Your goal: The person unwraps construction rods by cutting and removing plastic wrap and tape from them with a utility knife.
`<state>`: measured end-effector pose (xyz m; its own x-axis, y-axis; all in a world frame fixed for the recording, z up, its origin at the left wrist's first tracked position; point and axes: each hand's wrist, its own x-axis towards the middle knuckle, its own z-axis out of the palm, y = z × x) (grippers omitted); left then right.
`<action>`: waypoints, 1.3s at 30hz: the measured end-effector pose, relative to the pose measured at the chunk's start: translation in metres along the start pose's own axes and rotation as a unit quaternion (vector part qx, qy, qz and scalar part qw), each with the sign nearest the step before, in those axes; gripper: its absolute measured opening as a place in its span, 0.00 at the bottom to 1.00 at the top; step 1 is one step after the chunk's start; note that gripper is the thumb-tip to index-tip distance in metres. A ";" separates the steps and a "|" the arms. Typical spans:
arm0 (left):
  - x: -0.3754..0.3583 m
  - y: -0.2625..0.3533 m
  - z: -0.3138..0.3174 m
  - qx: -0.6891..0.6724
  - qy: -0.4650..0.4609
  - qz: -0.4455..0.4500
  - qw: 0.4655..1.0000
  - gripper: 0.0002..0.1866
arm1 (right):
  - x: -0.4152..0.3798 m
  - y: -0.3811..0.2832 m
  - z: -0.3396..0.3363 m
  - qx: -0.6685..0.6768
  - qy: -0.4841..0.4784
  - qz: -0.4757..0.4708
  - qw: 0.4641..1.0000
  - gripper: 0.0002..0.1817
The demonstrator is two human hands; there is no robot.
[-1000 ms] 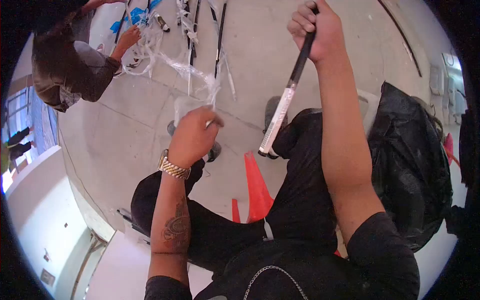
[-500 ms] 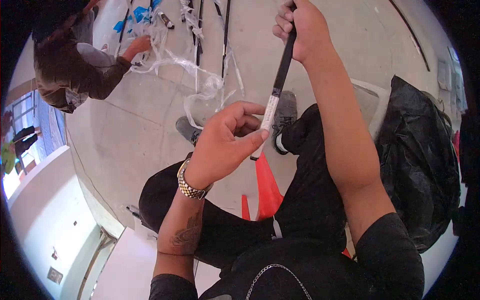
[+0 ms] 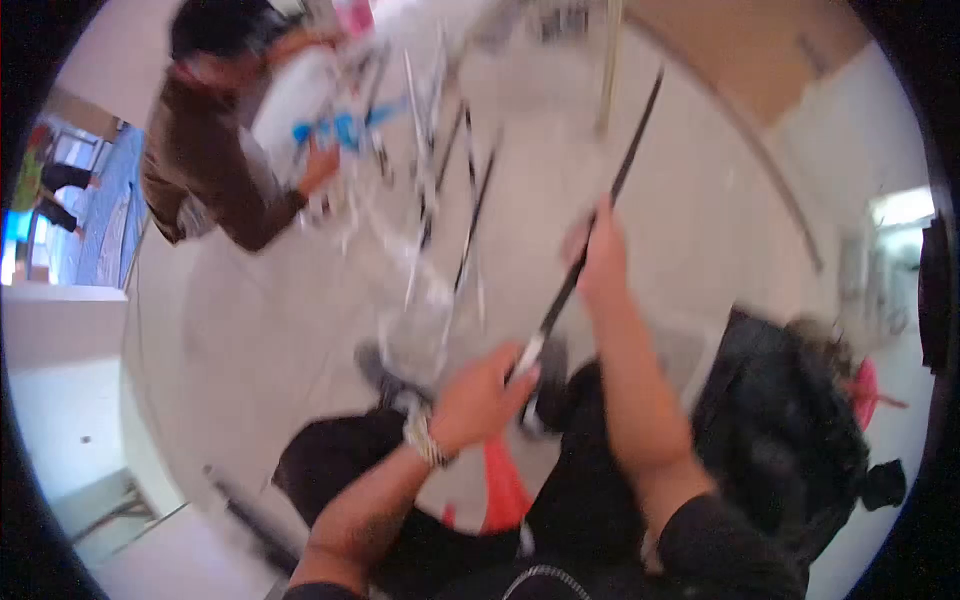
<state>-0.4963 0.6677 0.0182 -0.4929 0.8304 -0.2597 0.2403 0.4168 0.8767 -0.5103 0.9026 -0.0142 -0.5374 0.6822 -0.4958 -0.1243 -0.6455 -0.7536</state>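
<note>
A long thin black rod (image 3: 638,138) slants up and to the right, away from my lap. My left hand (image 3: 482,394) is closed around its near end, beside a white label (image 3: 531,350). Farther up, my right hand (image 3: 602,255) grips the black shaft. Both hands are blurred. A red object (image 3: 503,485) shows below my left hand, between my legs, apart from the rod.
A person in brown (image 3: 205,150) crouches at the upper left, one hand near blue material (image 3: 345,128). Several rods and clear plastic wrap (image 3: 420,290) lie on the floor ahead. A black bag (image 3: 775,425) stands at my right.
The view has tilted up, showing more of the floor and the other person's head. More of the rod's far end is visible. Both hands still hold it, appearing lower in view.
</note>
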 end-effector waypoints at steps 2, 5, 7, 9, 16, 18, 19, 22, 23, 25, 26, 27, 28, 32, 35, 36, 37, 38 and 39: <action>-0.011 0.035 -0.010 0.068 0.008 -0.036 0.997 0.17 | 0.010 0.005 -0.011 0.021 0.005 0.062 0.998 0.24; -0.023 0.049 -0.031 0.100 0.021 -0.026 0.994 0.17 | -0.018 -0.002 0.002 0.021 -0.006 0.080 0.997 0.24; -0.030 0.040 -0.037 0.105 0.002 -0.021 0.994 0.16 | -0.020 -0.002 -0.005 -0.027 -0.018 0.051 0.998 0.24; -0.040 0.012 -0.037 0.008 0.028 0.088 0.996 0.18 | -0.055 -0.001 -0.021 -0.065 -0.004 0.028 0.997 0.23; -0.050 0.002 -0.044 -0.055 0.012 0.058 0.997 0.16 | -0.130 -0.008 -0.116 -0.405 0.066 -0.446 0.796 0.19; -0.041 -0.029 -0.041 0.002 0.054 0.110 0.993 0.16 | -0.160 -0.007 -0.137 -0.361 0.100 -0.416 0.829 0.16; -0.038 -0.033 -0.035 0.054 0.081 0.163 0.982 0.16 | -0.175 -0.006 -0.140 -0.356 0.113 -0.420 0.827 0.16; -0.062 0.001 -0.046 -0.030 0.016 0.033 0.999 0.16 | -0.208 -0.008 -0.151 -0.137 0.088 -0.253 0.954 0.14; -0.065 0.002 -0.044 -0.029 0.017 0.037 0.999 0.16 | -0.207 -0.006 -0.154 -0.131 0.084 -0.257 0.954 0.13; -0.068 -0.002 -0.041 -0.050 0.020 0.020 0.998 0.13 | -0.192 0.005 -0.162 -0.119 0.084 -0.259 0.955 0.13; -0.057 -0.013 -0.037 -0.042 0.009 0.025 0.999 0.13 | -0.172 0.008 -0.170 -0.363 0.122 -0.489 0.784 0.11; -0.043 -0.039 -0.033 0.094 0.046 0.172 0.979 0.12 | -0.160 0.012 -0.183 -0.563 0.155 -0.641 0.498 0.09; -0.034 -0.054 -0.030 0.220 0.072 0.322 0.918 0.11 | -0.157 0.012 -0.187 -0.554 0.123 -0.616 0.546 0.07; -0.055 -0.025 -0.033 -0.028 0.039 0.075 0.996 0.12 | -0.160 0.017 -0.174 -0.445 0.162 -0.473 0.743 0.14; -0.063 -0.016 -0.033 -0.093 0.016 0.078 0.993 0.15 | -0.184 0.005 -0.156 -0.376 0.182 -0.397 0.817 0.20; -0.067 -0.012 -0.035 -0.093 0.013 0.067 0.993 0.15 | -0.184 0.005 -0.154 -0.368 0.178 -0.360 0.839 0.22; -0.069 -0.008 -0.035 -0.094 0.013 0.053 0.994 0.15 | -0.185 0.002 -0.154 -0.366 0.180 -0.363 0.838 0.22; -0.070 -0.007 -0.034 -0.078 0.011 0.071 0.994 0.14 | -0.187 0.002 -0.154 -0.375 0.182 -0.374 0.828 0.21; -0.071 -0.006 -0.032 -0.076 0.010 0.074 0.994 0.14 | -0.189 0.003 -0.155 -0.384 0.184 -0.384 0.819 0.21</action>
<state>-0.4893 0.5941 0.0441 -0.4788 0.8701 -0.1170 0.1831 0.2293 0.9560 -0.2799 0.8253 0.0103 -0.2408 0.9343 0.2627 0.3296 0.3333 -0.8833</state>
